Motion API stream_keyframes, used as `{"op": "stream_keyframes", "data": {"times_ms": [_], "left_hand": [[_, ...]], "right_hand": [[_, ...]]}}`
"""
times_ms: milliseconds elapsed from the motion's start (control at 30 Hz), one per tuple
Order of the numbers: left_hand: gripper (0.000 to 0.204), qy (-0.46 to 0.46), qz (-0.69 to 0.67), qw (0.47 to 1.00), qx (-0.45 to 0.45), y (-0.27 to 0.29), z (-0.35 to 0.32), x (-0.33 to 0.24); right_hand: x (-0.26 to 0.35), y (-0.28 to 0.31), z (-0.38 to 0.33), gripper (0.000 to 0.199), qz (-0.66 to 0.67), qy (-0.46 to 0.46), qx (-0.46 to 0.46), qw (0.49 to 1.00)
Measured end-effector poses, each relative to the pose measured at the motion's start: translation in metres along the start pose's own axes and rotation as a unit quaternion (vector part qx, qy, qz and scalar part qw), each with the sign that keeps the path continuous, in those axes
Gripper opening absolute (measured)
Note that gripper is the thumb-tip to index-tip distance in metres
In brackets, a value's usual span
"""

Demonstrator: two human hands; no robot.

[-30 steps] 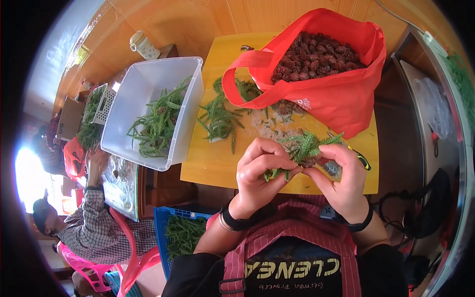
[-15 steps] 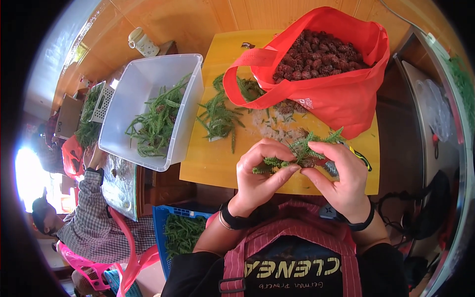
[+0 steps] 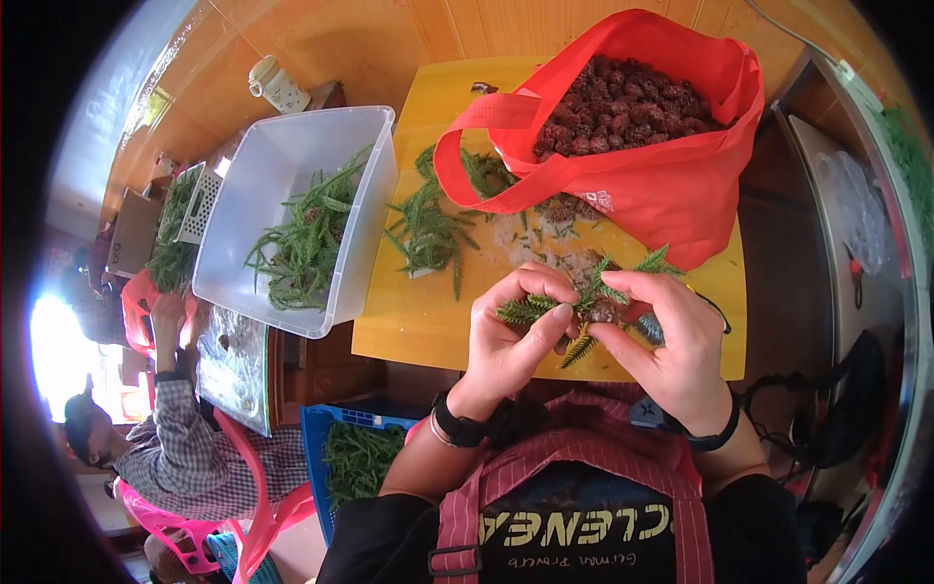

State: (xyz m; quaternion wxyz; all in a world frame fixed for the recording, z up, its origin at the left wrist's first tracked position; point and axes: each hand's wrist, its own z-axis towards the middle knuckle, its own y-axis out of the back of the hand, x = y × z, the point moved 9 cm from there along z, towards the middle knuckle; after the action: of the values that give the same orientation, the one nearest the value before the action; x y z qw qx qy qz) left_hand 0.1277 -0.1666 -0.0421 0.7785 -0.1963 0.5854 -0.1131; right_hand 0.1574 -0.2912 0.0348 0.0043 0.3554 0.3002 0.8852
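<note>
Between my hands, over the near part of the yellow board (image 3: 418,331), is a green artificial-looking fir sprig (image 3: 582,341) with a small brown pine cone (image 3: 604,310) at its middle. My left hand (image 3: 516,331) pinches its left side between thumb and fingers. On the other side my right hand (image 3: 666,336) grips it close to the cone, thumb and forefinger curled round. Beyond them stands a red bag (image 3: 681,209) filled with dark pine cones (image 3: 618,107). Loose green sprigs (image 3: 428,229) and pale crumbs lie left of the bag.
A clear plastic bin (image 3: 229,204) holding more sprigs stands at the board's left. Below it sits a blue crate (image 3: 316,428) of greenery. A patterned bottle (image 3: 279,86) is at the back left. Another person in a checked sleeve (image 3: 180,414) works at the far left.
The sprig has turned in my hands, so its cone now faces up and one tip points toward me. The other person's arm has lifted slightly.
</note>
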Motion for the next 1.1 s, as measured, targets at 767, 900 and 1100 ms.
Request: {"op": "stream_keyframes", "data": {"times_ms": [767,900,1100], "left_hand": [[0.008,-0.126,0.282,0.951,-0.003,-0.010,0.002,-0.028],[0.008,-0.139,0.281,0.950,0.015,-0.012,0.001,-0.027],[0.018,-0.091,0.218,0.972,-0.015,-0.005,0.002,-0.016]], "right_hand": [[-0.004,0.002,-0.006,0.043,0.024,-0.009,-0.017,1.000],[-0.003,0.002,-0.005,0.044,0.012,-0.003,-0.013,1.000],[-0.005,0.003,-0.004,0.047,0.015,-0.009,-0.019,1.000]]}}
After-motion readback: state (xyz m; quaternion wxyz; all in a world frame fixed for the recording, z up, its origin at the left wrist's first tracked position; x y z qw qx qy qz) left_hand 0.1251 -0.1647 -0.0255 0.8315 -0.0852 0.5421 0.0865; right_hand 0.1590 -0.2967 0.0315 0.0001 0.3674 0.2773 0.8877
